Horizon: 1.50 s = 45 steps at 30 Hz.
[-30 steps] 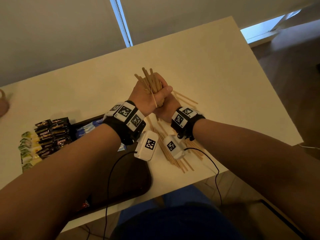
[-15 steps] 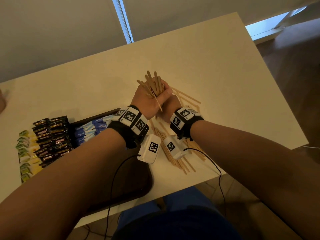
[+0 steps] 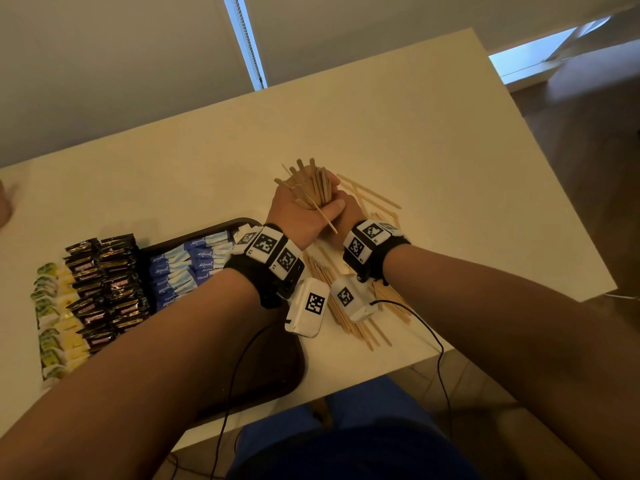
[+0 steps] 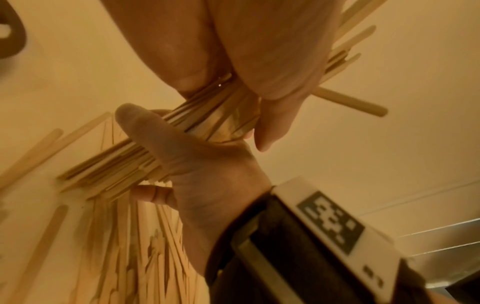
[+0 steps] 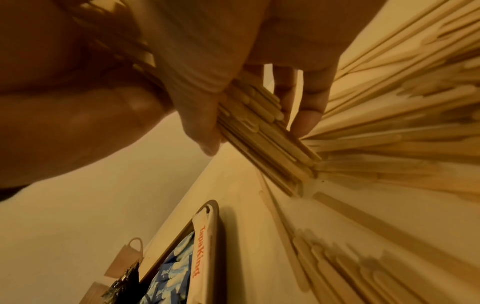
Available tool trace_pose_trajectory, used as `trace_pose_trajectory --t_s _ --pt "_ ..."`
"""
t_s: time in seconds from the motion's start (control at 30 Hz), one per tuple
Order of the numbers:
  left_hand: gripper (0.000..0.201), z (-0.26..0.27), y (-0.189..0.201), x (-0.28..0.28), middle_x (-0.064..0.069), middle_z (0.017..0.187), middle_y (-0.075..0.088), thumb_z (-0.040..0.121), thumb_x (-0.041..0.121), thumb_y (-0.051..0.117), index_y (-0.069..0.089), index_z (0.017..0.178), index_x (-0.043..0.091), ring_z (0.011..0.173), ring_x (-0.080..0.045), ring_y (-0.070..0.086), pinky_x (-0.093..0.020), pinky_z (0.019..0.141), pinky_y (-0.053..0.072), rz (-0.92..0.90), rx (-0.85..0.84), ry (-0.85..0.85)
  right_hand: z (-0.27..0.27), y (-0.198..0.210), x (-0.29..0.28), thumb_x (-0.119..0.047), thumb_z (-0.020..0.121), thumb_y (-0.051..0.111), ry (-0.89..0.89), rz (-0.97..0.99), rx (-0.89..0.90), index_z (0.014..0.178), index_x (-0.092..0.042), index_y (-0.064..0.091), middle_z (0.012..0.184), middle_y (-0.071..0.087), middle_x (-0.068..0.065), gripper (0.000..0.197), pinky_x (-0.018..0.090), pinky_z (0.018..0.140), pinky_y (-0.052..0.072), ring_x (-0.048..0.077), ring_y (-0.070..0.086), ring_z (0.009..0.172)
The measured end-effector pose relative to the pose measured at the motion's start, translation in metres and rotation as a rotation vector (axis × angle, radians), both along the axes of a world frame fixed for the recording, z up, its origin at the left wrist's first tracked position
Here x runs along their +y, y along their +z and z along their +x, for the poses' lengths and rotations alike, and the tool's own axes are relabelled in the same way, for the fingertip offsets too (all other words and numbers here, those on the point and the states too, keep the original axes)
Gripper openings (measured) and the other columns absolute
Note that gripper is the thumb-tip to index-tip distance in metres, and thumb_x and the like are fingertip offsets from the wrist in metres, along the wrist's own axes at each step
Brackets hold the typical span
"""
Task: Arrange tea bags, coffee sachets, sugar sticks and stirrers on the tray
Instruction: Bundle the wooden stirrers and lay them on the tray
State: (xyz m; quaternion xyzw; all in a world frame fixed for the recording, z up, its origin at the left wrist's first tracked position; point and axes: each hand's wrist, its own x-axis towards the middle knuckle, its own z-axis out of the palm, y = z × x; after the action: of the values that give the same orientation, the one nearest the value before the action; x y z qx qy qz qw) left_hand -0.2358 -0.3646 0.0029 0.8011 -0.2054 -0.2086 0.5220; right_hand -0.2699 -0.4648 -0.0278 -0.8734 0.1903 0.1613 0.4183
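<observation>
Both hands hold one bundle of wooden stirrers (image 3: 311,188) upright over the table's middle. My left hand (image 3: 304,216) wraps it from the left, thumb across the front; my right hand (image 3: 350,216) grips it from the right, partly hidden behind the left. One stirrer (image 3: 325,220) sticks out askew over the left thumb. In the right wrist view the bundle's (image 5: 262,139) lower ends reach the table top. The dark tray (image 3: 242,223) at the left holds blue sugar sticks (image 3: 187,268), dark coffee sachets (image 3: 104,282) and yellow-green tea bags (image 3: 52,320).
Loose stirrers (image 3: 356,323) lie scattered under my wrists near the front edge, and a few more (image 3: 370,195) beyond my hands. The table's (image 3: 450,168) right edge is close by. A small paper bag (image 5: 130,255) stands beyond the tray.
Both hands keep their hold on the bundle and have sunk a little toward the table. The head view has shifted, so more of the tray shows.
</observation>
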Motion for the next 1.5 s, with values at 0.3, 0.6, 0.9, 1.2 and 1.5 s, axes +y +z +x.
trace_pose_trajectory --t_s 0.3,0.6,0.9,1.2,1.5 --pt "0.032 -0.001 -0.01 -0.002 0.004 0.096 0.069 0.075 0.005 0.078 0.064 0.102 0.017 0.094 -0.009 0.067 -0.019 0.089 0.052 -0.002 0.009 0.034 -0.004 0.005 -0.002 -0.021 0.092 0.058 0.057 -0.095 0.051 0.103 -0.007 0.065 0.077 0.049 0.0 0.019 0.029 0.071 0.039 0.023 0.051 0.083" --pt "0.037 -0.001 -0.013 0.003 0.006 0.098 0.07 0.072 0.01 0.079 0.064 0.103 0.022 0.093 -0.006 0.067 -0.021 0.084 0.054 -0.032 0.058 0.018 -0.006 0.016 -0.002 -0.023 0.093 0.057 0.098 -0.105 0.07 0.105 -0.005 0.063 0.095 0.061 0.017 0.022 0.033 0.075 0.043 0.033 0.059 0.098" --pt "0.028 0.002 -0.006 0.0 -0.001 0.099 0.071 0.081 0.009 0.075 0.067 0.108 0.013 0.094 -0.014 0.069 -0.031 0.088 0.056 -0.009 0.086 0.047 0.001 0.023 -0.002 -0.024 0.096 0.049 0.134 -0.153 0.064 0.109 -0.008 0.062 0.105 0.065 0.016 0.024 0.034 0.084 0.046 0.032 0.059 0.1" --pt "0.029 0.013 0.048 0.014 0.004 0.096 0.072 0.079 0.019 0.077 0.069 0.107 0.017 0.089 -0.009 0.067 -0.024 0.082 0.055 -0.122 -0.017 0.1 0.009 0.047 0.001 -0.029 0.081 0.069 0.048 -0.079 0.017 0.098 -0.011 0.067 0.089 0.069 0.005 0.024 0.037 0.075 0.056 0.024 0.065 0.085" --pt "0.018 0.03 0.069 0.107 -0.003 0.092 0.072 0.095 0.038 0.059 0.066 0.099 0.021 0.087 -0.019 0.067 -0.034 0.078 0.053 -0.079 -0.022 0.33 0.004 0.059 0.023 -0.038 0.074 0.079 0.117 -0.113 0.046 0.093 -0.013 0.055 0.088 0.06 0.004 0.04 0.03 0.066 0.051 0.022 0.061 0.084"
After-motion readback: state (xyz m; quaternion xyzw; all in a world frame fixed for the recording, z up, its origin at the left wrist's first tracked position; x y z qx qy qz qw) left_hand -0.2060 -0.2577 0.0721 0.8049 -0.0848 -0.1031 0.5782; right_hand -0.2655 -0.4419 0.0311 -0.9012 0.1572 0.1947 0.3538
